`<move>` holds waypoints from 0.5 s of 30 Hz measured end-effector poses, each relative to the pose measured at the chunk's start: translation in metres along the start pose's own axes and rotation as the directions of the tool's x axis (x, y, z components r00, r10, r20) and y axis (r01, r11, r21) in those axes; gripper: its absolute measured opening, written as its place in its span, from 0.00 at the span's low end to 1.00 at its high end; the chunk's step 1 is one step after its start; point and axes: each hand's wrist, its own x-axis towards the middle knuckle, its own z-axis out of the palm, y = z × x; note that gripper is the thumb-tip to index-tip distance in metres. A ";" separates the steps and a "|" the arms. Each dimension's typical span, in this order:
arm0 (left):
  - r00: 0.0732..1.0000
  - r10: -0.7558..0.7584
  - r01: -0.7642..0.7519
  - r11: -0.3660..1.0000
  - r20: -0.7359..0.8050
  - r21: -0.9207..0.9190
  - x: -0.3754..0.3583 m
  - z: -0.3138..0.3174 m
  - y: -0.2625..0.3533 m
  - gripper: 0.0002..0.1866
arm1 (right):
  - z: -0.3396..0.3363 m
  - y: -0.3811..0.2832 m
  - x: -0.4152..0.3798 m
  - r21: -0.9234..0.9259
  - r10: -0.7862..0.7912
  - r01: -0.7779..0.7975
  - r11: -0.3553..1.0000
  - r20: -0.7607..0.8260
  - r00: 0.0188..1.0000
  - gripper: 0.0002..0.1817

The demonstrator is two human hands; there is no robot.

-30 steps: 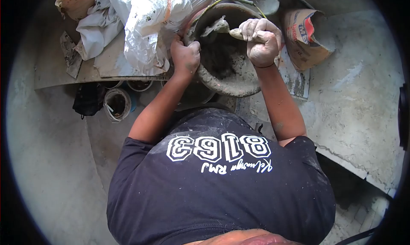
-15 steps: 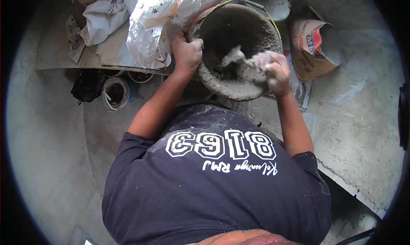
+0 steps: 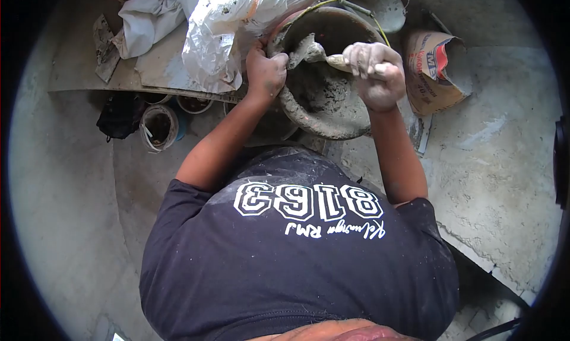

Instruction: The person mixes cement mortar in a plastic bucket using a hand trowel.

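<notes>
A round bucket (image 3: 323, 127) coated in grey mortar (image 3: 323, 94) stands at the top centre. My left hand (image 3: 265, 73) grips its left rim, with the fingers closed over the edge. Over the bucket's right side, my right hand (image 3: 375, 70) is closed around the pale handle of a trowel (image 3: 310, 50). The trowel's blade, smeared with mortar, is inside the bucket near the upper left wall. A yellowish-green handle (image 3: 314, 7) runs along the bucket's far rim.
White plastic sacks (image 3: 219, 32) lie left of the bucket on a board (image 3: 160, 68). Below the board are small tubs (image 3: 159, 127) and a black bag (image 3: 120, 116). A brown paper sack (image 3: 432, 73) stands open at the right, near a grey basin (image 3: 383, 8).
My right hand has risen slightly and shifted left, and the trowel blade has moved up and left from the mortar toward the bucket's far left wall. My left hand still holds the rim.
</notes>
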 end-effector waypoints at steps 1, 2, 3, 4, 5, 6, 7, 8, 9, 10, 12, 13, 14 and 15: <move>1.000 0.007 -0.007 0.999 -0.007 -0.046 0.000 0.001 0.000 0.25 | 0.000 0.003 0.005 0.004 0.032 -0.032 0.999 0.046 0.998 0.08; 1.000 0.001 -0.002 0.999 -0.016 -0.049 0.002 -0.001 -0.003 0.25 | 0.002 0.004 0.008 0.002 0.063 -0.064 0.998 0.056 0.996 0.09; 1.000 -0.002 0.003 0.999 -0.024 0.046 0.004 -0.004 -0.005 0.25 | -0.001 0.005 0.008 0.005 0.074 -0.074 0.997 0.054 0.996 0.09; 1.000 -0.008 0.012 0.990 -0.028 0.141 0.002 -0.006 -0.008 0.24 | -0.007 0.004 0.006 -0.004 0.102 -0.102 0.995 0.086 0.991 0.09; 0.999 -0.013 0.018 0.990 -0.032 0.138 0.002 -0.006 -0.009 0.24 | -0.012 0.004 0.006 -0.017 0.127 -0.126 0.992 0.123 0.984 0.09; 0.999 -0.036 0.037 0.998 -0.026 0.057 0.001 -0.004 -0.004 0.22 | -0.013 0.002 0.003 -0.012 0.151 -0.151 0.988 0.127 0.980 0.09; 0.998 -0.056 0.056 0.998 -0.020 -0.023 -0.001 -0.003 0.000 0.19 | -0.016 0.009 -0.001 -0.010 0.156 -0.156 0.988 0.129 0.979 0.09; 0.998 -0.065 0.065 0.998 -0.018 0.025 -0.002 -0.004 0.001 0.20 | -0.021 0.023 -0.006 -0.046 0.211 -0.206 0.977 0.120 0.970 0.09; 0.998 -0.066 0.067 0.997 -0.024 0.031 -0.005 -0.006 0.004 0.20 | -0.021 0.031 -0.007 -0.078 0.262 -0.255 0.964 0.103 0.960 0.09; 0.992 -0.118 0.122 0.984 -0.034 0.133 -0.007 -0.007 0.008 0.20 | -0.025 0.031 -0.003 -0.015 0.304 -0.304 0.952 0.096 0.948 0.08; 0.988 -0.135 0.148 0.964 -0.074 0.222 0.003 -0.004 0.011 0.21 | -0.021 0.025 0.010 -0.105 0.374 -0.361 0.927 0.165 0.913 0.10; 0.993 -0.078 0.095 0.969 -0.083 0.227 0.000 -0.005 0.006 0.21 | -0.014 0.021 0.010 -0.160 0.420 -0.393 0.905 0.198 0.886 0.10; 0.996 -0.021 0.041 0.972 -0.088 0.231 -0.001 -0.004 0.002 0.22 | -0.010 0.022 0.012 -0.212 0.428 -0.385 0.898 0.221 0.876 0.11; 0.996 -0.021 0.041 0.971 -0.089 0.235 -0.002 -0.005 0.001 0.22 | -0.007 0.018 0.014 -0.266 0.455 -0.395 0.879 0.226 0.861 0.11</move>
